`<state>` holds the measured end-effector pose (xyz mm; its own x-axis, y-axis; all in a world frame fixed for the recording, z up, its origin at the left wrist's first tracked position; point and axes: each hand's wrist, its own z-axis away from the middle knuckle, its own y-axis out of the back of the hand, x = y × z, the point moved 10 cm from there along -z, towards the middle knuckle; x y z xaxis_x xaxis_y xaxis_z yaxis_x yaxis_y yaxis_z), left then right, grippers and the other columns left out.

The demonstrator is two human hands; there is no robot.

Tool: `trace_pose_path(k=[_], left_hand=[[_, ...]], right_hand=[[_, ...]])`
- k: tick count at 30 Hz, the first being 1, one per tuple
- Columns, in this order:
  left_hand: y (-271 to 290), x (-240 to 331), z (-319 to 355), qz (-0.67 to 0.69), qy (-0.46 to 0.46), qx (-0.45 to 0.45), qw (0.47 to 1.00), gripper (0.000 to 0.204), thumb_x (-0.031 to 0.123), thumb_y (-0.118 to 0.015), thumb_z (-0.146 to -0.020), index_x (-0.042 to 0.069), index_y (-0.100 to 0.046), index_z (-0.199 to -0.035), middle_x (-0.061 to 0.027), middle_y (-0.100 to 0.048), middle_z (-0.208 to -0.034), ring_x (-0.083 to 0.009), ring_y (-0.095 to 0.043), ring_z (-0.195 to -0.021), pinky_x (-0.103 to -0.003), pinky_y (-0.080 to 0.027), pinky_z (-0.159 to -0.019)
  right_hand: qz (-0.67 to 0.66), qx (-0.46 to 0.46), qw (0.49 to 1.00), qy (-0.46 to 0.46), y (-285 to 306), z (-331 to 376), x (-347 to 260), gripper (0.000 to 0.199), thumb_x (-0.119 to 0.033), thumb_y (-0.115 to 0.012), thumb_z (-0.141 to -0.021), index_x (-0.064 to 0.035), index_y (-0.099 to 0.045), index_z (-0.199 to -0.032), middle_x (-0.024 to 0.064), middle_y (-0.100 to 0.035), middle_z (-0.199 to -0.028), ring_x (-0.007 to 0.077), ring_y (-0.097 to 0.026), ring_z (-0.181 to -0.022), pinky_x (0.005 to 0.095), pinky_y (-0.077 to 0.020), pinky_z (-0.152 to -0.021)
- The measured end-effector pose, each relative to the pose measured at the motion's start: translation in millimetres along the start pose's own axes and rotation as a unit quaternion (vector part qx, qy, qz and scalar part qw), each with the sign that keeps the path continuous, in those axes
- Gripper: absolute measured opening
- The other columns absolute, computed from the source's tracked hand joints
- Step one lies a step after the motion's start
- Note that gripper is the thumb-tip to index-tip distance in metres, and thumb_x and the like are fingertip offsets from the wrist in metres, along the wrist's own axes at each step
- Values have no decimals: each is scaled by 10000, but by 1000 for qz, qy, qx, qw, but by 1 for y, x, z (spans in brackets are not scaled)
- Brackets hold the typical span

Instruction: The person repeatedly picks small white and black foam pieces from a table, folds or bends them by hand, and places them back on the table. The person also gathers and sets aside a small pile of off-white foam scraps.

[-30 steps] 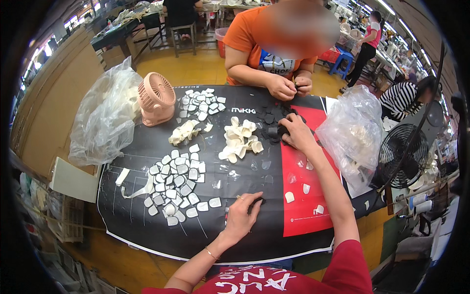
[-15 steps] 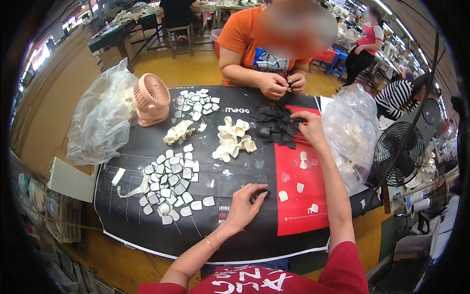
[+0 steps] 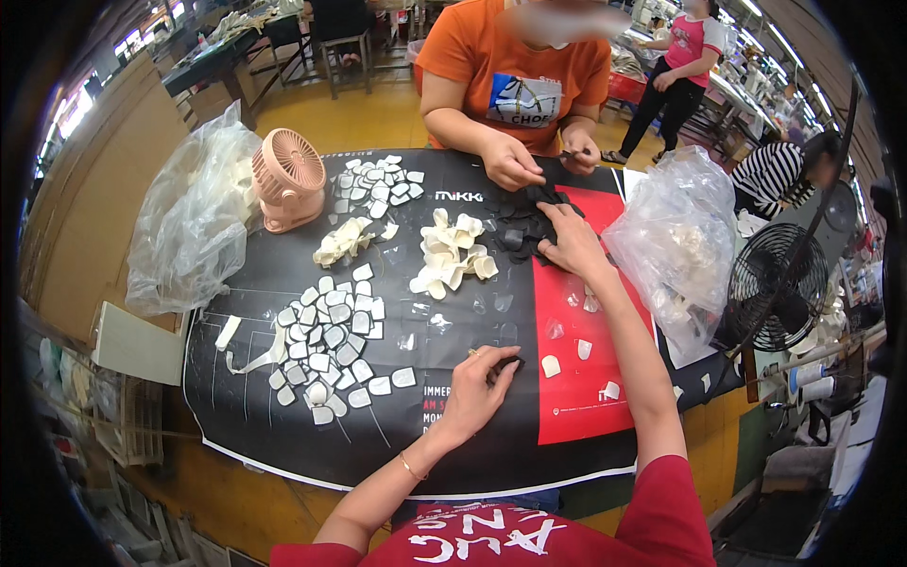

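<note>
My left hand rests on the dark mat, fingers curled round a small black fabric piece that shows only in part. Stretched across to the far side, my right hand touches a loose pile of black pieces, thumb and fingers apart. Cream curved pieces lie heaped left of that pile. Many grey-white rounded pieces with dark edges spread over the mat further left. A few pale pieces lie on the red part of the mat, near my right forearm.
A pink fan stands at the far left beside a clear plastic bag. Another plastic bag sits at the right edge, near a black fan. Across the table, a person in orange handles a small dark piece.
My right hand has shifted slightly left over the black pile, and its fingers have spread. My left hand stays nearly in place. The co-worker's hands have moved apart.
</note>
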<state>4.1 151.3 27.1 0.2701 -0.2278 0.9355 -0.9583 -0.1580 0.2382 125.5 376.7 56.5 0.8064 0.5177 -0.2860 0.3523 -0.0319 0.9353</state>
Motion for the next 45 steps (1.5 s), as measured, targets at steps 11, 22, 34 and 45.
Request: trace_pose_path(k=[11,22,34,45], left_hand=[[-25,7,-58,17,2,-72,997,252,70,-691,-899,-3,-693,-1140,-151,-700,-925,-164,-661,-678,-301,-526,-642],[-15,8,-83,-133,-57,-38,989,380,158,-692,-905,37,-627,-1258,-195,-554,-1386,-303,-707,-936,-401,-554,-861],[74,3,38,-297,-89,5,951,255,141,-735,-853,46,-690,-1085,-143,-644,-1180,-344,-599,-1120,-443,-461,-959],[102,-4,21,-399,-129,-34,907,295,175,-703,-890,108,-677,-1177,-116,-595,-1334,-314,-513,-1295,-475,-352,-1086]], right_hand=[[-76,183,978,60,32,6,20,375,-9,-599,-840,-77,-652,-1205,226,-682,-1008,421,-665,-905,463,-538,-809],[-355,202,911,-46,44,18,94,401,65,-579,-892,-38,-648,-1273,-33,-651,-921,19,-505,-643,183,-402,-553],[-687,-15,712,-148,28,94,-6,418,50,-615,-897,-8,-555,-1307,107,-672,-1123,202,-705,-897,353,-624,-734],[-387,-231,882,-139,-42,171,-125,387,-33,-619,-932,7,-581,-1315,99,-669,-1140,106,-628,-905,269,-519,-765]])
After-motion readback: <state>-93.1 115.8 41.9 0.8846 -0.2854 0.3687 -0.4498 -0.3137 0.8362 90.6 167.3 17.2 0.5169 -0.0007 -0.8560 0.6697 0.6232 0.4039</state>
